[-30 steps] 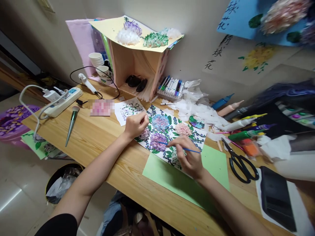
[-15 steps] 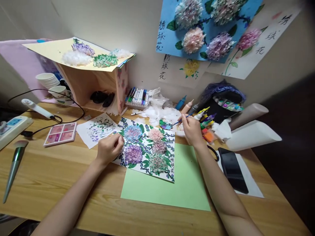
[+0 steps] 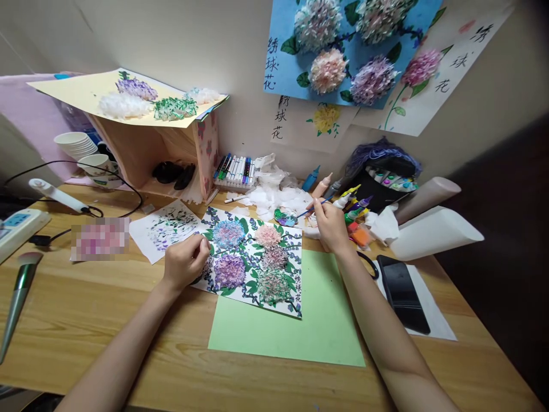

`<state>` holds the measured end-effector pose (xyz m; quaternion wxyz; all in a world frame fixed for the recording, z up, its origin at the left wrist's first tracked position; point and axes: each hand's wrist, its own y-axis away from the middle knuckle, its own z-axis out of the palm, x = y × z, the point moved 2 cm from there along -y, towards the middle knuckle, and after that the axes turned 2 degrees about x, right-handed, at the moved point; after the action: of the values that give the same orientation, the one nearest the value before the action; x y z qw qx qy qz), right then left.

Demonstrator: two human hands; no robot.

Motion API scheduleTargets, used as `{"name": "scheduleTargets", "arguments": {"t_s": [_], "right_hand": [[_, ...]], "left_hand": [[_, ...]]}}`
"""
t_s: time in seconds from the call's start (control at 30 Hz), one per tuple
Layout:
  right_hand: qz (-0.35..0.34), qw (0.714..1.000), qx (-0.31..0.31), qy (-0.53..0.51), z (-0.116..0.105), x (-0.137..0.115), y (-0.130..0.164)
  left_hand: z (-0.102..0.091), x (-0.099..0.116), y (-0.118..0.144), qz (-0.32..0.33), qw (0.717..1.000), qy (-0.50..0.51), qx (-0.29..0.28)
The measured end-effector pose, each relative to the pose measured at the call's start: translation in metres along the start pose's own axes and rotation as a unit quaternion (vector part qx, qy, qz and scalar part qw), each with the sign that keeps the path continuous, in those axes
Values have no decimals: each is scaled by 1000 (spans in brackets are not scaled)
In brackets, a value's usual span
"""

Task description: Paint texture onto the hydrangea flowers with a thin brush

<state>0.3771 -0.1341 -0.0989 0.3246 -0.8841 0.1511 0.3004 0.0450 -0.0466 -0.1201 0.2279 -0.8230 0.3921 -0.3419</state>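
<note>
My right hand [image 3: 330,223] is closed around a thin blue paintbrush [image 3: 305,212]. The brush tip reaches a small paint palette [image 3: 285,217] smeared with green, blue and purple. My left hand [image 3: 185,262] is curled into a fist on the left edge of the flower picture [image 3: 253,297]; whether anything is inside the fingers is hidden. Raised blossoms in blue, pink, purple and green cover this white sheet, with painted leaves and dark stems around them. Beneath it lies a pale green sheet [image 3: 287,337], sticking out toward the front and right.
White tissue [image 3: 274,197] and a tray of markers [image 3: 235,170] sit behind the picture. Paint bottles [image 3: 358,206] crowd the right of the palette. A black phone [image 3: 403,294] lies right of my forearm. At left are a paint-marked paper [image 3: 165,229] and a large brush [image 3: 19,303].
The view has shifted slightly, so most things appear a little further left. Both hands keep their places, and the brush tip stays at the palette.
</note>
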Motion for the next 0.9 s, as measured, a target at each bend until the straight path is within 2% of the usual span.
{"name": "scheduleTargets", "arguments": {"t_s": [0.13, 0.27, 0.4, 0.47, 0.57, 0.9], "right_hand": [[3, 999, -3, -37, -5, -15, 4], [5, 986, -44, -159, -4, -44, 20], [-96, 974, -139, -151, 9, -74, 43], [-160, 966, -158, -126, 16, -82, 52], [-209, 957, -167, -111, 24, -84, 58], [-225, 951, -195, -79, 30, -81, 60]], "left_hand": [[1, -1, 1, -9, 1000, -3, 3], [2, -2, 2, -15, 1000, -3, 3], [4, -1, 2, -17, 1000, -3, -1], [5, -1, 2, -20, 1000, -2, -3], [5, -2, 2, -26, 1000, -2, -5], [4, -1, 2, -38, 999, 3, -8]]}}
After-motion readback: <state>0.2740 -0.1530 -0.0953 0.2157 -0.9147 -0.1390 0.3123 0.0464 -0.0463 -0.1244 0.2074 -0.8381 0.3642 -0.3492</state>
